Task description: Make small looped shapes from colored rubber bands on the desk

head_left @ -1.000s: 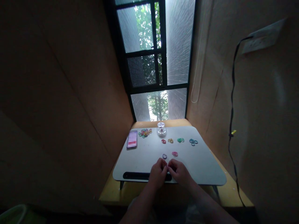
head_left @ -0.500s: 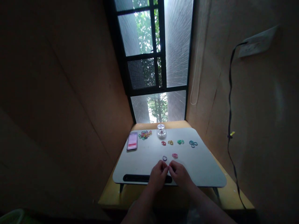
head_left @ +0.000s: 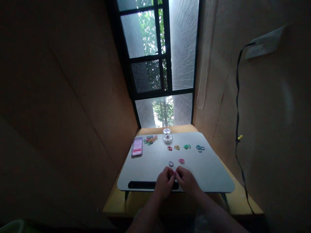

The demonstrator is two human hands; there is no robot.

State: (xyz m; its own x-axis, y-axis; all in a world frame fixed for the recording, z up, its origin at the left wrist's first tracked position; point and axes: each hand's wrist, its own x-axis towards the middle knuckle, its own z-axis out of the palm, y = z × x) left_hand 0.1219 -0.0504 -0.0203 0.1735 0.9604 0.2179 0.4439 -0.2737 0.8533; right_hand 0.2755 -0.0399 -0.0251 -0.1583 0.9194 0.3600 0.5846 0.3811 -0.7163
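My left hand and my right hand meet over the near part of the white folding table. Both are closed, fingertips pinched together and nearly touching. A tiny reddish bit seems to show between them, too small to name. Just beyond the fingers lie a purple ring-shaped band and a small pile of pink bands. Farther back, small groups of red bands, yellow bands, green bands and teal bands form a row.
A mixed pile of coloured bands lies at the back left, near a phone-like object with a blurred screen. A clear lidded jar stands at the back. A black slot runs along the near edge. A black cable hangs at right.
The view has shifted very slightly. My hands stay pinched together in the same place, with only small finger movement, and the bands on the table lie as before.
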